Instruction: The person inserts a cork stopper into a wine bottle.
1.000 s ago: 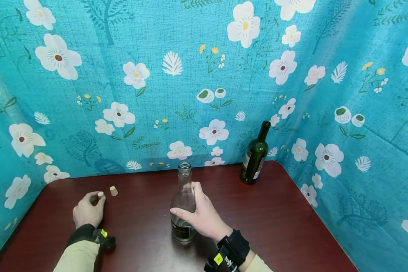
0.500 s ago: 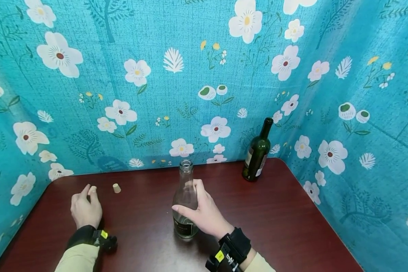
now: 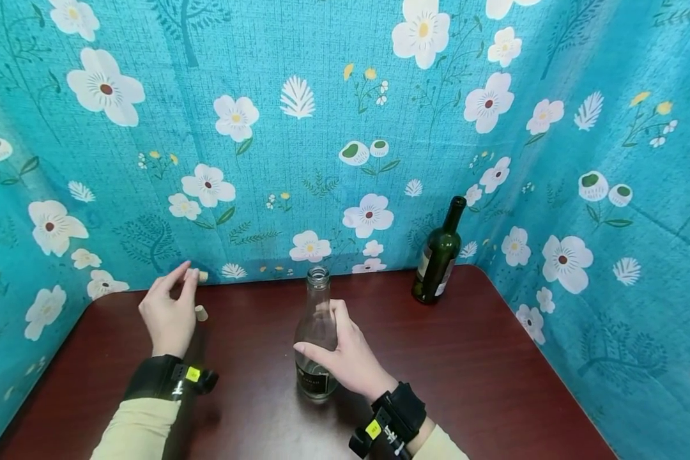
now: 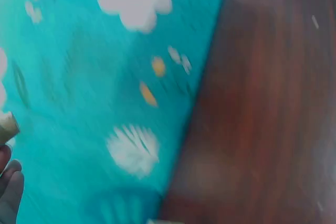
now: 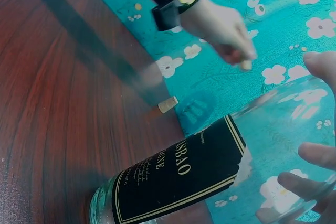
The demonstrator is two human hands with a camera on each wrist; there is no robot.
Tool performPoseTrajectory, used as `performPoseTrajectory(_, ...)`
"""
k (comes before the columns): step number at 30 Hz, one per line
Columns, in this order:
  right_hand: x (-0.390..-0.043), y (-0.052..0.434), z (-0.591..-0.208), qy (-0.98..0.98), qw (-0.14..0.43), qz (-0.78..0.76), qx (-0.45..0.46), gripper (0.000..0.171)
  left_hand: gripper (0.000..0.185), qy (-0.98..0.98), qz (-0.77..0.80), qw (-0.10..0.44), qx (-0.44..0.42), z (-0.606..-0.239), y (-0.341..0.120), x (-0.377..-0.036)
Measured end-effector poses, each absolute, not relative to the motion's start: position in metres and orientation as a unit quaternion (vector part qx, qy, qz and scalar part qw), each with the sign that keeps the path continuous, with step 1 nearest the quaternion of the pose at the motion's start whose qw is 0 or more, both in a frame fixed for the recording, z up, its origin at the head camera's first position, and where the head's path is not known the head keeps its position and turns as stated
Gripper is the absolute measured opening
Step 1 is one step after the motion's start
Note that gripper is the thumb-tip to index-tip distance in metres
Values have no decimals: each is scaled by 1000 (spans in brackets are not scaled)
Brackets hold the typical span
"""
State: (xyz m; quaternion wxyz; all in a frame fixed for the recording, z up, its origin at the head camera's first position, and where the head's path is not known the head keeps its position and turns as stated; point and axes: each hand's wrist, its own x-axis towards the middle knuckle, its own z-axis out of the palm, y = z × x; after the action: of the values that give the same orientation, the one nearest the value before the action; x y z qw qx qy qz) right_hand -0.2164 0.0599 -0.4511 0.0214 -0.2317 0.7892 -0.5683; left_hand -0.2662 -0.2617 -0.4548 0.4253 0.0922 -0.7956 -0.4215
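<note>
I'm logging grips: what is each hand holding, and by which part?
The left hand pinches a cork by one end, the other sticking out past its fingertips. The right hand grips the clear bottle by its body, above the black label.

Tabletop [image 3: 466,383]: cloth [image 3: 293,179] behind it and along both sides.
Centre: near bottle [image 3: 314,329], upright; right hand [image 3: 351,354] around it from the right.
Rear right corner: far bottle [image 3: 436,262], upright, behind and right of the near bottle.
Left, toward the rear edge: standing cork [image 3: 202,314], well apart from the near bottle; left hand [image 3: 169,310] just beside it.
Above the tabletop: raised cork [image 3: 204,276], between the left hand's fingertips.
</note>
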Motion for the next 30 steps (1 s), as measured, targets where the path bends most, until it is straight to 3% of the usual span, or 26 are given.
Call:
performPoseTrajectory(5, -217, 59, -450, 787, 18, -572, -231, 62, 38, -793, -441, 418, 40, -423, -236, -264)
performPoseTrajectory(12, -217, 59, -452, 788, 9, -570, -233, 63, 29, -782, -449, 432, -27, -396, -210, -258)
performPoseTrajectory(19, -217, 59, -452, 793, -13, -561, -239, 63, 31, -755, -433, 464, -166, -370, -178, -250)
performPoseTrajectory(30, -215, 59, -452, 787, -6, -566, -244, 62, 32, -724, -443, 452, -275, -323, -124, -215)
